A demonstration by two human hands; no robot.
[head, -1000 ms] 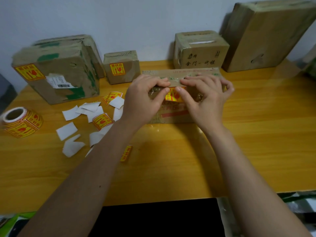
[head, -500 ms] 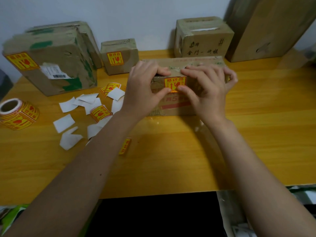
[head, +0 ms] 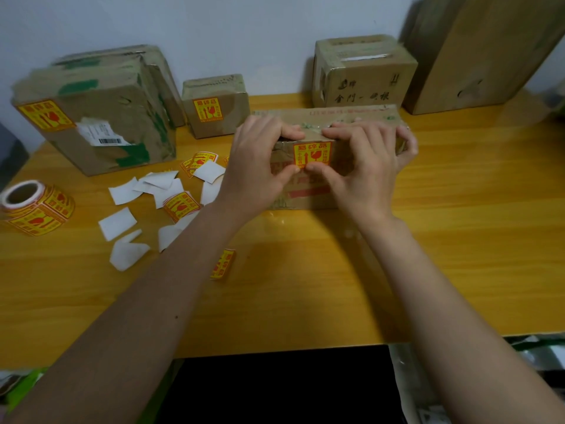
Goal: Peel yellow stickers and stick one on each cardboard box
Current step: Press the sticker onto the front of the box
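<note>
- square yellow paper sticker [head: 312,153] on front face of long brown cardboard box [head: 342,116], frame centre.
- left hand [head: 256,166] and right hand [head: 367,169] clamped around box, thumbs pressing sticker's lower edge.
- risk: uneven pressure could crease it or leave corners lifting.

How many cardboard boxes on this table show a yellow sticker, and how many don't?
Cardboard boxes showing a yellow sticker: 3
Cardboard boxes showing none: 3
Total: 6
</note>
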